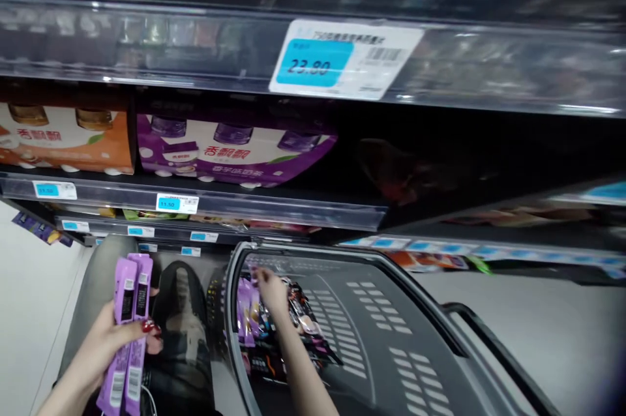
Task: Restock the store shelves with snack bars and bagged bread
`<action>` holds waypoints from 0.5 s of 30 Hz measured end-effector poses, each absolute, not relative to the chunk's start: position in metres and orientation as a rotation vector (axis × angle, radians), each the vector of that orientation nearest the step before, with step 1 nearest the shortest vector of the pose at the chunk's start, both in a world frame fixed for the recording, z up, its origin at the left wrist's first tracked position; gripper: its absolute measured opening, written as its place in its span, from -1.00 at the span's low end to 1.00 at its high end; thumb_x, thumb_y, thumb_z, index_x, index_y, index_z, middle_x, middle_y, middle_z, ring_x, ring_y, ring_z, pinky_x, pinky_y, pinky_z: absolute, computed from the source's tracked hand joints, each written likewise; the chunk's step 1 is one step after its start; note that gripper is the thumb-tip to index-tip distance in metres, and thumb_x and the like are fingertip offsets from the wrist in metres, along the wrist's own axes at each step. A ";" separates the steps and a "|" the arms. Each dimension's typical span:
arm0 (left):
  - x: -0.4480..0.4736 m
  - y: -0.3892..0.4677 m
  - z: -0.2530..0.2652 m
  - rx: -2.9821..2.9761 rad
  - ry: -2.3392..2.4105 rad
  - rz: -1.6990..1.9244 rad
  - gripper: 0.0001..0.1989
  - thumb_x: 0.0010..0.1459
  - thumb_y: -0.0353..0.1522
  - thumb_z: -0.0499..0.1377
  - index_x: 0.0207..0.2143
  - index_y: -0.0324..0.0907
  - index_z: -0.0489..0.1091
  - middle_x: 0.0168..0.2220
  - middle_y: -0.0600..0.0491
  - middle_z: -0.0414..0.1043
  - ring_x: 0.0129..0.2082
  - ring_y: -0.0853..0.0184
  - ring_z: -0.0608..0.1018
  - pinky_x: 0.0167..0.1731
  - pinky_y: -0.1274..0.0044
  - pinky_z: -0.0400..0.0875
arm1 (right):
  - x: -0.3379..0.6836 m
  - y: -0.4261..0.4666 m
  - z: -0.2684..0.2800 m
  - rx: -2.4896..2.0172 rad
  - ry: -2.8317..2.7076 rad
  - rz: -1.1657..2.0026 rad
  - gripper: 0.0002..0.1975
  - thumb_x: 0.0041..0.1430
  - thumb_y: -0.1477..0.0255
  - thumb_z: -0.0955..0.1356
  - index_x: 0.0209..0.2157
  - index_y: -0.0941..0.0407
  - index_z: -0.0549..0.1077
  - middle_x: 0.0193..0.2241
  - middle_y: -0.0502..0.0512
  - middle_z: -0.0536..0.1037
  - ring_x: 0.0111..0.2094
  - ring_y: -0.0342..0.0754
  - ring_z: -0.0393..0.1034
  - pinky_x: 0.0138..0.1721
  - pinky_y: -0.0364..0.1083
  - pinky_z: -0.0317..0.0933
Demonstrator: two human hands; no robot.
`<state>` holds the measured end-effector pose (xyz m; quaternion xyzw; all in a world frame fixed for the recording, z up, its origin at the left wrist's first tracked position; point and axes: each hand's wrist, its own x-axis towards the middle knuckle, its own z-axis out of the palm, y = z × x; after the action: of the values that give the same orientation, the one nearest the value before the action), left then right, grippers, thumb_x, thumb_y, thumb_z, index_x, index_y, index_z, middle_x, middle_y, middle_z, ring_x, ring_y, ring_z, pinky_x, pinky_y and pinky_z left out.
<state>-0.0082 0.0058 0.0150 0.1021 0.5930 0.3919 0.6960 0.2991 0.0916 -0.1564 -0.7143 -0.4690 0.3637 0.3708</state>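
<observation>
Two long purple stick sachets (128, 331) with barcodes lie side by side in my left hand (115, 341), thumb across their front, above my lap. My right hand (271, 292) reaches into a grey shopping basket (364, 338). Its fingers are pinched at the upper end of a purple sachet (248, 305) along the basket's left wall. Beside and beneath that hand is a pile of dark, shiny packets (302, 312) with several colours on them; my forearm hides part of it.
Shelving runs across the front, with purple multipack cups (229, 152) and an orange multipack (66, 139) on one level. A price label (345, 59) is fixed to the upper shelf edge. The basket's black handle (499, 357) sticks out to the right.
</observation>
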 end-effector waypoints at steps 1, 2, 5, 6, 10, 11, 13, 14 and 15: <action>-0.007 0.006 0.014 0.251 1.334 0.864 -0.47 -0.23 -0.37 0.41 -0.14 -0.27 0.42 -0.51 -0.01 0.54 -0.52 0.20 0.58 -0.41 0.40 0.51 | 0.298 0.093 -0.141 -1.860 -1.174 0.869 -0.72 0.12 0.28 0.30 -0.60 0.11 0.30 -0.71 -0.12 0.26 -0.66 -0.18 0.11 -0.58 -0.16 0.02; -0.006 0.006 0.013 0.275 1.331 0.851 -0.49 -0.23 -0.36 0.41 -0.16 -0.28 0.42 -0.51 -0.02 0.54 -0.53 0.20 0.58 -0.43 0.42 0.50 | 0.292 0.093 -0.122 -1.869 -1.145 0.815 -0.74 0.10 0.26 0.29 -0.57 0.10 0.31 -0.69 -0.10 0.27 -0.64 -0.15 0.14 -0.57 -0.15 0.01; 0.000 0.008 0.008 0.357 1.277 0.785 -0.55 -0.18 -0.34 0.39 -0.21 -0.29 0.41 -0.52 -0.03 0.54 -0.53 0.22 0.58 -0.45 0.46 0.48 | 0.252 0.083 -0.061 -1.742 -1.185 0.892 -0.75 0.07 0.19 0.28 -0.42 0.10 0.39 -0.61 -0.07 0.34 -0.57 -0.14 0.21 -0.54 -0.17 0.07; 0.004 0.009 0.007 0.382 1.269 0.751 -0.57 -0.18 -0.34 0.39 -0.23 -0.30 0.40 -0.52 -0.03 0.54 -0.53 0.23 0.58 -0.46 0.46 0.48 | 0.232 0.079 -0.042 -1.600 -1.262 1.116 -0.75 0.06 0.21 0.29 -0.35 0.10 0.41 -0.61 -0.09 0.33 -0.59 -0.16 0.19 -0.57 -0.19 0.05; 0.014 0.009 0.008 0.414 1.256 0.629 -0.62 -0.21 -0.33 0.41 -0.33 -0.27 0.38 -0.54 0.04 0.51 -0.55 0.28 0.57 -0.51 0.51 0.48 | 0.168 0.072 0.003 -1.169 -1.410 1.691 -0.83 0.04 0.32 0.36 -0.34 0.11 0.40 -0.59 -0.11 0.34 -0.62 -0.24 0.19 -0.61 -0.25 0.04; 0.015 0.008 0.010 0.387 1.233 0.641 -0.62 -0.22 -0.34 0.41 -0.32 -0.26 0.39 -0.53 0.06 0.51 -0.55 0.29 0.57 -0.53 0.51 0.48 | 0.161 0.072 0.006 -1.138 -1.396 1.751 -0.84 0.05 0.32 0.36 -0.42 0.11 0.37 -0.63 -0.13 0.32 -0.64 -0.25 0.18 -0.63 -0.26 0.02; 0.012 0.004 0.013 0.310 1.156 0.681 -0.59 -0.21 -0.37 0.40 -0.25 -0.23 0.42 -0.47 0.04 0.53 -0.52 0.27 0.57 -0.52 0.48 0.49 | 0.159 0.072 0.007 -1.082 -1.292 1.872 -0.77 0.04 0.28 0.38 -0.51 0.12 0.31 -0.68 -0.15 0.30 -0.69 -0.27 0.17 -0.68 -0.28 0.00; 0.009 0.002 0.013 0.265 1.106 0.697 -0.59 -0.19 -0.39 0.40 -0.22 -0.22 0.44 -0.42 0.01 0.55 -0.47 0.22 0.59 -0.48 0.44 0.51 | 0.162 0.072 0.007 -1.063 -1.208 1.914 -0.74 0.02 0.26 0.39 -0.52 0.11 0.29 -0.69 -0.16 0.31 -0.71 -0.27 0.18 -0.69 -0.28 0.02; 0.005 0.000 0.014 0.224 1.044 0.711 -0.62 -0.17 -0.40 0.38 -0.22 -0.20 0.46 -0.38 -0.02 0.57 -0.40 0.17 0.60 -0.43 0.39 0.52 | 0.166 0.072 0.006 -1.070 -1.116 1.913 -0.71 0.00 0.23 0.40 -0.51 0.11 0.28 -0.69 -0.16 0.32 -0.72 -0.27 0.18 -0.70 -0.27 0.04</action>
<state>0.0052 0.0004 0.0136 0.1047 0.4871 0.3315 0.8012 0.1660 0.0720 0.0055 -0.4098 -0.4278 0.7330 0.3343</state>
